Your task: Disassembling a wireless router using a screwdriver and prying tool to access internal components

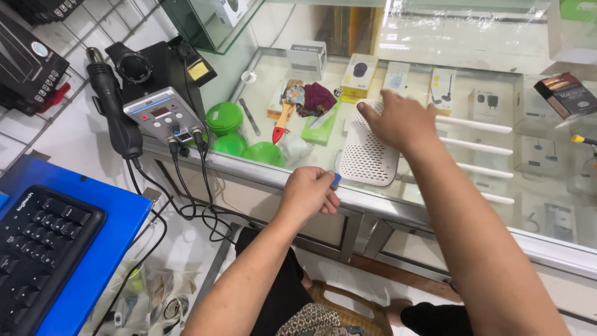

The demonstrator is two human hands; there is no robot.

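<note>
My left hand [309,191] is closed around a small blue tool [335,180], held at the front edge of a glass counter [435,205]. Its tip sits next to the near corner of a white perforated router [368,154] lying on the glass. My right hand [398,121] rests flat on the far end of that router, fingers spread. Several white antennas [476,126] stick out to the right of the router.
A black soldering station with a hot-air handle [146,99] stands at the counter's left end, cables hanging down. Green round lids [225,118], a red-tipped brush [283,118] and small boxes lie around. A black keyboard [37,249] sits on a blue table at left.
</note>
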